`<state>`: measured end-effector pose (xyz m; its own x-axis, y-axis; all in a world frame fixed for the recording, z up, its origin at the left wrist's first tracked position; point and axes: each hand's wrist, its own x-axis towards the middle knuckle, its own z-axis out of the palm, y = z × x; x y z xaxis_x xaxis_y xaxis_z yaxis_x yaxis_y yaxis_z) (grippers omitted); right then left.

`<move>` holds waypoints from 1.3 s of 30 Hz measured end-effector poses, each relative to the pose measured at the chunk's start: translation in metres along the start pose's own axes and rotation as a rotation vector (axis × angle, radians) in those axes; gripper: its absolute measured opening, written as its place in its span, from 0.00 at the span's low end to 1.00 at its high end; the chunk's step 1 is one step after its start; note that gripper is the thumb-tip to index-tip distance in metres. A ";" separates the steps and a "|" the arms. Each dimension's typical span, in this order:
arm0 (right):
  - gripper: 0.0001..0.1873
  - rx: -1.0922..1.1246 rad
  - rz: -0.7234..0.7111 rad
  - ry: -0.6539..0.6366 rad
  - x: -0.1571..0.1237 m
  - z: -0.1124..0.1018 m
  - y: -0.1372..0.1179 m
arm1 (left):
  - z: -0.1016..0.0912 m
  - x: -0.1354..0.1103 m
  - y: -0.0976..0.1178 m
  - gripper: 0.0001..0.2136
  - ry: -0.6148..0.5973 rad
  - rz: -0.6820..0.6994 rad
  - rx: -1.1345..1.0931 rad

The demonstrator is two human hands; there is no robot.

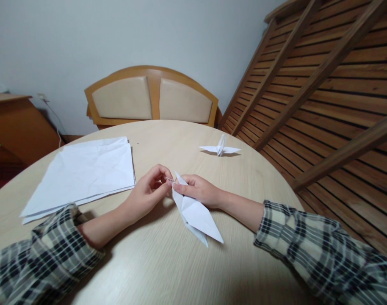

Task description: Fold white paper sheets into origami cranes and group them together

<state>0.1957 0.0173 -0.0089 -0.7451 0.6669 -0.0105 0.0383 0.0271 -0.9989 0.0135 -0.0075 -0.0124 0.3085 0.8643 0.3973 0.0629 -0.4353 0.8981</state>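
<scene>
A white folded paper crane (200,214) is held above the round table, its long pointed flaps angled down to the right. My right hand (200,189) grips it near the upper end, thumb on top and the other fingers behind the paper. My left hand (150,186) is closed in a pinch at the crane's upper left edge, on a narrow folded point that the fingertips partly hide. Farther back on the right stands a finished-looking paper crane (220,149) with its wings spread, apart from both hands.
A stack of creased white paper sheets (88,169) lies on the left of the round table (168,262). Behind the table stands a headboard (153,95) with cream panels. A slatted wooden frame (323,84) leans along the right, and a brown cabinet (18,127) stands at the left.
</scene>
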 end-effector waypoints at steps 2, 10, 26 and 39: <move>0.25 0.009 -0.009 0.029 0.000 0.000 0.002 | -0.001 -0.001 0.002 0.04 0.027 0.029 0.114; 0.26 0.047 -0.076 0.133 0.003 0.004 0.000 | 0.000 0.000 0.008 0.04 0.113 0.092 0.349; 0.25 0.116 -0.109 0.291 0.006 0.004 0.002 | -0.001 -0.001 0.010 0.04 0.062 0.094 0.364; 0.19 0.094 -0.108 0.436 0.010 0.001 0.011 | 0.000 -0.002 0.011 0.18 -0.183 -0.012 0.537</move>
<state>0.1885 0.0235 -0.0196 -0.3908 0.9157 0.0939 -0.0999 0.0593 -0.9932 0.0136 -0.0139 -0.0035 0.4614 0.8331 0.3050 0.5267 -0.5339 0.6615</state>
